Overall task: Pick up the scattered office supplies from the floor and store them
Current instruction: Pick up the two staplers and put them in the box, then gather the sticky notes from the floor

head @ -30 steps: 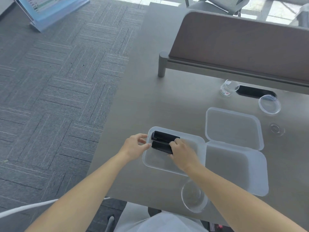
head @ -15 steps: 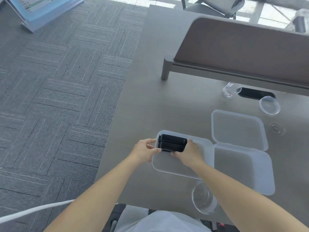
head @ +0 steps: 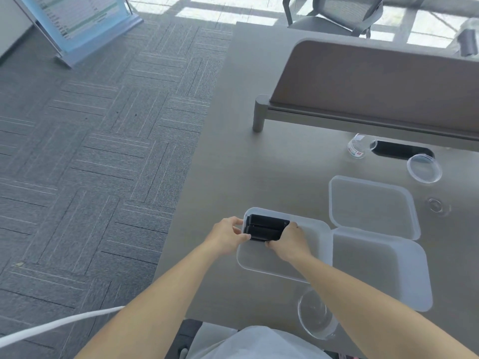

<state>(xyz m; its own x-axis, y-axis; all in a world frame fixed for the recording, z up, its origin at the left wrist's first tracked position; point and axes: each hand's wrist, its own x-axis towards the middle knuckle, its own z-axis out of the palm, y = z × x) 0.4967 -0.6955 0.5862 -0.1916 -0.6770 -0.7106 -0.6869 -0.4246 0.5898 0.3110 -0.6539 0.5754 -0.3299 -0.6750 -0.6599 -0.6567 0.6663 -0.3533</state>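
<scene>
Two black oblong items (head: 265, 227), possibly staplers, lie side by side at the far-left end of a translucent plastic box (head: 315, 248) on the grey desk (head: 259, 156). My left hand (head: 228, 238) pinches their left end at the box's left rim. My right hand (head: 290, 242) holds their right end, with its fingers curled round the nearer one. Part of the nearer item is hidden by my fingers.
A second translucent box (head: 383, 270) with its hinged lid (head: 370, 203) open sits right of the first. Clear round dishes (head: 315, 320) (head: 423, 167) and a small jar (head: 356, 149) stand nearby. A divider panel (head: 375, 81) crosses the desk's back. Grey carpet (head: 90, 164) lies left.
Both hands have slid the two black items towards the box's far-left corner and squared them up side by side. The view has shifted slightly.
</scene>
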